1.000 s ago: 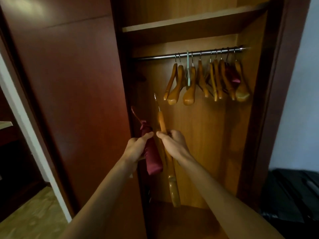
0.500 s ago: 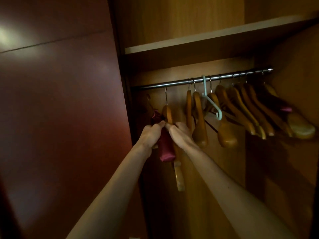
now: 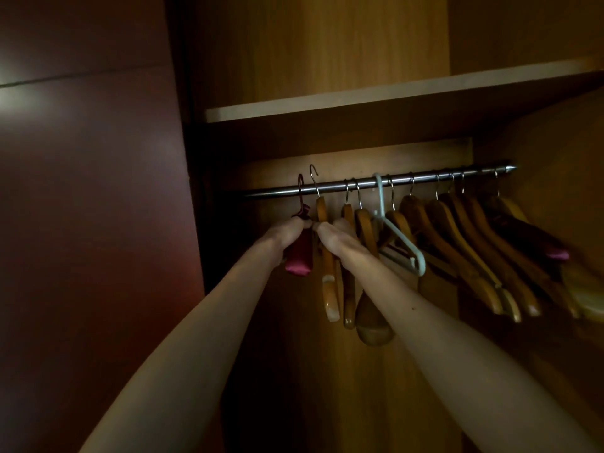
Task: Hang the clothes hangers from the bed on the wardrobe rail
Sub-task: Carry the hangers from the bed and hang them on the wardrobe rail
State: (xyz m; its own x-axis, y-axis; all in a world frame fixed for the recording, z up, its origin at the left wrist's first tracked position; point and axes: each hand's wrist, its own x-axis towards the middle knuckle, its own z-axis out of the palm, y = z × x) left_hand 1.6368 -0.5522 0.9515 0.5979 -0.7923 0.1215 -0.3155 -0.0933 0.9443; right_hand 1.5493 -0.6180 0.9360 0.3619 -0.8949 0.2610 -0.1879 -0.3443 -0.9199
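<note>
1. While your left hand [image 3: 289,235] grips the padded maroon hanger [image 3: 299,253] and your right hand [image 3: 330,238] curls round the wooden hanger [image 3: 328,282], both hooks sit at the rail [image 3: 425,178], at its left end.
2. Expect the wooden one to be stiff and light; hold its neck just under the rail.
3. The padded one likely feels soft and slippery, so pinch near its hook.

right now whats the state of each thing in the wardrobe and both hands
padded hanger: left hand grips it, hook at rail
wooden hanger: right hand holds it, hook tip above rail
rail: carries a row of hangers
pale plastic hanger: hung, tilted
wardrobe door: open
</note>
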